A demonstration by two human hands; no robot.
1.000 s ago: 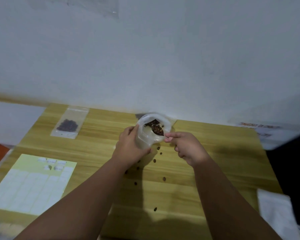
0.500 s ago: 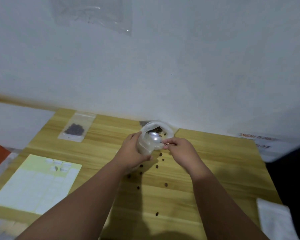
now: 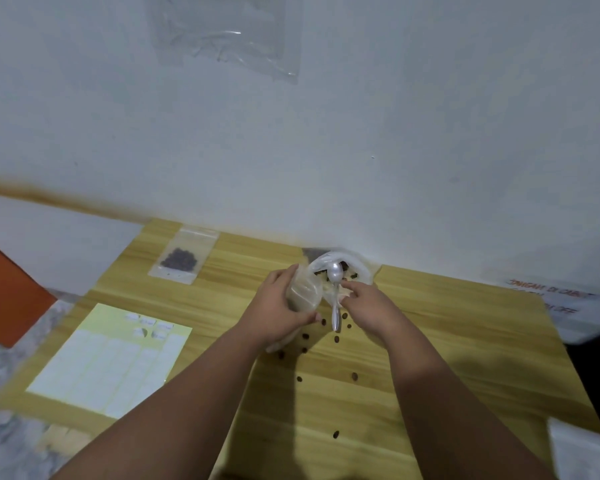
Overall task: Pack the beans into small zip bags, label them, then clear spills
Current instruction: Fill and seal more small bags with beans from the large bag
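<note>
My left hand (image 3: 280,306) grips a clear plastic container (image 3: 307,291) of dark beans, tilted toward me at the back of the wooden table (image 3: 447,358). My right hand (image 3: 366,304) pinches a white plastic spoon (image 3: 335,292) by its handle, its bowl at the container's mouth. Several loose beans (image 3: 336,339) lie scattered on the table between my forearms. A filled small zip bag (image 3: 182,259) lies flat at the back left. A label sheet (image 3: 111,358) lies at the front left.
A white wall runs along the table's far edge, with a clear plastic bag (image 3: 229,32) stuck high on it. White paper with red print (image 3: 551,299) lies at the right. An orange object (image 3: 7,292) stands at the left. Something white (image 3: 586,452) sits at the front right corner.
A second ago the spoon's bowl held beans over the container; now it is empty and the spoon points down. The view has tilted up a little; both hands stay at the container.
</note>
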